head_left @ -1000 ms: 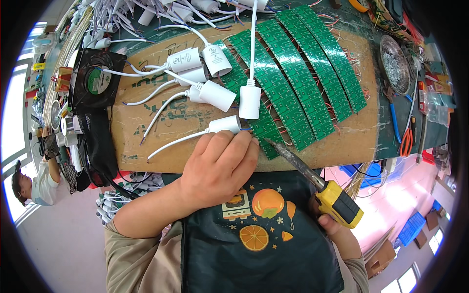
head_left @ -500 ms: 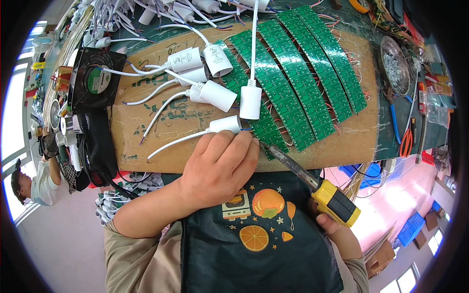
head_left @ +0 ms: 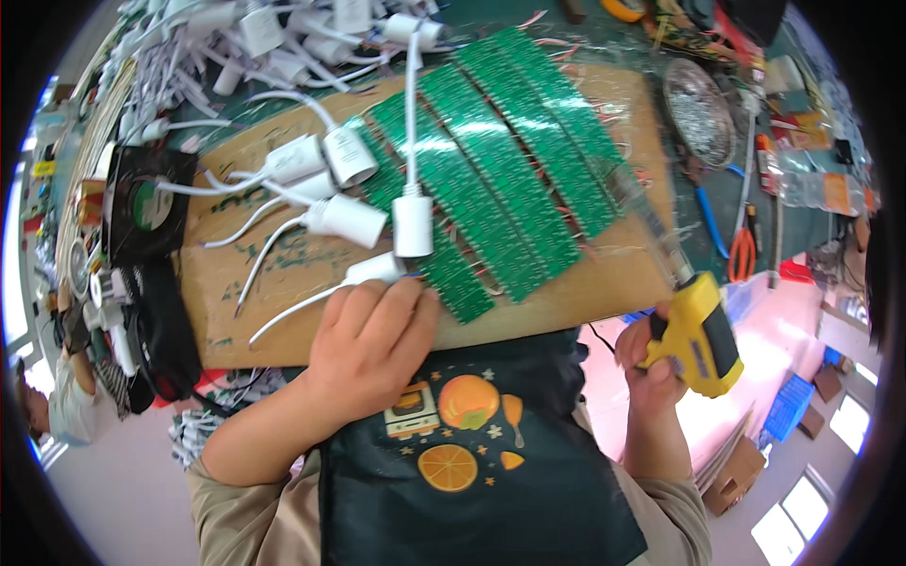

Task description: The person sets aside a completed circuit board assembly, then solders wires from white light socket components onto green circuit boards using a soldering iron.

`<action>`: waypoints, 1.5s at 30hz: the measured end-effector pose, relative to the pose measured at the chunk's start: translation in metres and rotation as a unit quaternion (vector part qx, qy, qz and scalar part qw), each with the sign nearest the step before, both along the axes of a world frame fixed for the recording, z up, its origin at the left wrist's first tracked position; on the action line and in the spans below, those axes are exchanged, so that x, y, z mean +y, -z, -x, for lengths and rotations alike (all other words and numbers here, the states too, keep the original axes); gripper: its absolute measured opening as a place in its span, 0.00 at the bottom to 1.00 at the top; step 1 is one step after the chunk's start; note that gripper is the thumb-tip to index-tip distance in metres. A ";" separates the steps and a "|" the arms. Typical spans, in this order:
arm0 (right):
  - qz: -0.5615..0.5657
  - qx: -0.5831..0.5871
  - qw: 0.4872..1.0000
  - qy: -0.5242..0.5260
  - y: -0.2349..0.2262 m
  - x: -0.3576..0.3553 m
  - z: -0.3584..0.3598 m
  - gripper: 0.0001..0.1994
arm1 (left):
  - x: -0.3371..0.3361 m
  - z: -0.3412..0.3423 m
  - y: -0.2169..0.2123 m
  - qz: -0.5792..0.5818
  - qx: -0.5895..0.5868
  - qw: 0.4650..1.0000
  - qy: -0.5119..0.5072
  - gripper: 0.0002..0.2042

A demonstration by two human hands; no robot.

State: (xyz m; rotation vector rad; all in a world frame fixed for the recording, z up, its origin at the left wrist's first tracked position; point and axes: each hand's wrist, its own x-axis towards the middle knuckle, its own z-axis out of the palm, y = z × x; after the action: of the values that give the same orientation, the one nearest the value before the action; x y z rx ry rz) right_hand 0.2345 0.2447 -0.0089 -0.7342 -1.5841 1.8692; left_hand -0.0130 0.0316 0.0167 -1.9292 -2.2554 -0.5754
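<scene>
At the near edge of the cardboard, my left hand (head_left: pixel 373 344) is closed, fingertips down beside a white lamp holder (head_left: pixel 376 270) with a white cable. A bit of blue wire shows above the fingers; what they pinch is hidden. Several long green circuit boards (head_left: pixel 491 170) lie side by side to the right, thin wires along their edges. Another white lamp holder (head_left: pixel 412 226) rests across the leftmost board, its cable running away from me. My right hand (head_left: pixel 651 363) grips a yellow and black soldering gun (head_left: pixel 698 335); its metal barrel, smeared by motion, points up over the cardboard's right side.
More lamp holders (head_left: pixel 349 222) lie on the cardboard (head_left: pixel 217 321), and a heap of them (head_left: pixel 264 33) fills the far left. A black fan (head_left: pixel 146 203) stands at left. Right are a metal dish (head_left: pixel 698 113), blue-handled pliers (head_left: pixel 710 222) and orange-handled scissors (head_left: pixel 743 255). Another person (head_left: pixel 75 406) works far left.
The soldering gun has swung up and right, away from my left hand. My left hand keeps its place by the lamp holder. The whole view has shifted.
</scene>
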 end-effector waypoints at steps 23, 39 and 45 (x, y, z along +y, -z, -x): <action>0.010 0.085 0.996 -0.023 0.009 0.025 0.047 0.36 | -0.020 0.016 0.004 -0.007 0.058 0.997 -0.047 0.21; 0.016 0.077 0.997 -0.015 0.017 0.024 0.042 0.35 | -0.002 0.090 -0.026 -0.059 0.007 0.997 -0.052 0.21; 0.022 0.093 0.995 -0.018 0.019 0.026 0.045 0.35 | 0.039 0.181 -0.034 -0.052 0.206 0.971 -0.109 0.19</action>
State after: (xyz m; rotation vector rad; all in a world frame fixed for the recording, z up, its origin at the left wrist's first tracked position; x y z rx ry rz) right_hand 0.1892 0.2708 -0.0276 -0.5351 -1.4515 1.9444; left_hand -0.1937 0.0711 0.0504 -1.5491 -2.0819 -0.2315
